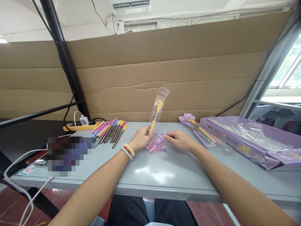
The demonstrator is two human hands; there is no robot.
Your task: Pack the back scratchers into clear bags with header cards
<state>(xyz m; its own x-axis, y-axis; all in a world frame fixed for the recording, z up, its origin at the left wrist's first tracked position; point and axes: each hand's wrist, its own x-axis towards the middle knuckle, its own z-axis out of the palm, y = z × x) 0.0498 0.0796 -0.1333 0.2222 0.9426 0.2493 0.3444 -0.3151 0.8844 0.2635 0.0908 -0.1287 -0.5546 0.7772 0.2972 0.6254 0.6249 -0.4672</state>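
My left hand (141,137) is closed round the yellow handle of a back scratcher (156,113) that stands upright inside a clear plastic sleeve (162,94). My right hand (179,139) is pinched on a small purple and pink printed card (157,145) lying on the grey table (164,169); several such cards lie between the two hands. A beaded bracelet and a coil band sit on my left wrist.
A pile of loose scratchers (110,129) with coloured handles lies at the left. Bagged scratchers (199,131) and a purple box (249,141) with plastic sit at the right. A yellow power strip (80,126) and cables lie far left. A cardboard wall stands behind.
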